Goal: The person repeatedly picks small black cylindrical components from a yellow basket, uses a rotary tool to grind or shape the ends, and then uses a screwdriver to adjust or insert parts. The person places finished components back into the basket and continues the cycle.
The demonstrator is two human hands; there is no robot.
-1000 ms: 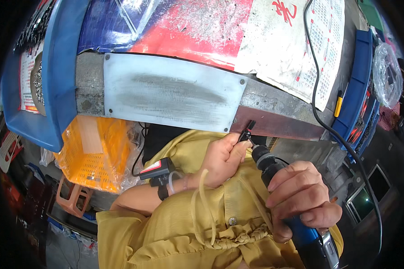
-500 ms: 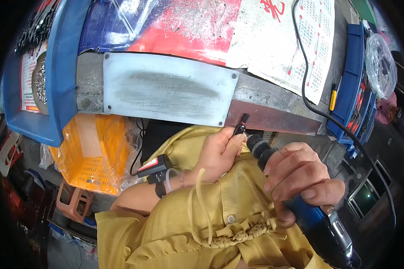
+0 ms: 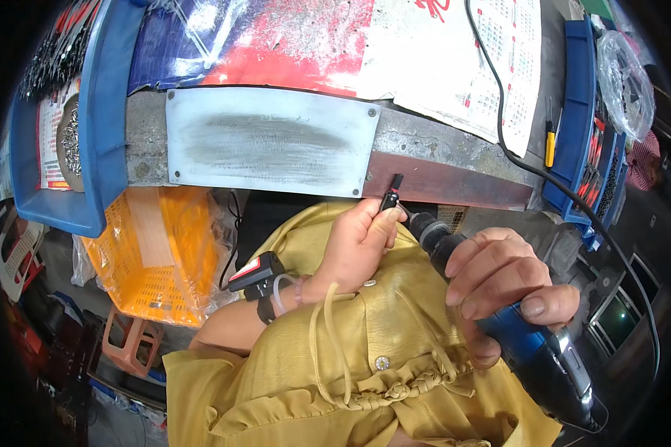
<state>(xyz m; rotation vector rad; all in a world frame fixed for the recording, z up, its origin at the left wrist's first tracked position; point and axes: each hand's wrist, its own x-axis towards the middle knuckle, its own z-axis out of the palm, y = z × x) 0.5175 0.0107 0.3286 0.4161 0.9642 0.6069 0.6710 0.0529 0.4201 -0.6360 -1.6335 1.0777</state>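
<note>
Just ahead of my lap, the thumb and fingers of my left hand (image 3: 356,242) were pinched narrow on a small black piece (image 3: 390,200), its dark end poking up past the fingertips. Close on their right was the black nose of a blue-and-black power driver (image 3: 516,329) — whether its tip touched the piece I could not tell. My right hand (image 3: 503,274) was curled around the driver's body, which slanted away down and right from those knuckles.

Right behind the pinched fingertips ran a dark red strip (image 3: 455,182) along the bench edge; to their left lay a white plate (image 3: 272,141), smudged grey in its middle. Farther beyond was a coloured sheet (image 3: 291,48), worn and scuffed. Well off to the left of my fingers stood a blue bin (image 3: 106,112), with a yellow basket (image 3: 153,302) lower and nearer. Far to their right — past a black cable (image 3: 590,214) — sat a blue tray (image 3: 576,104).
</note>
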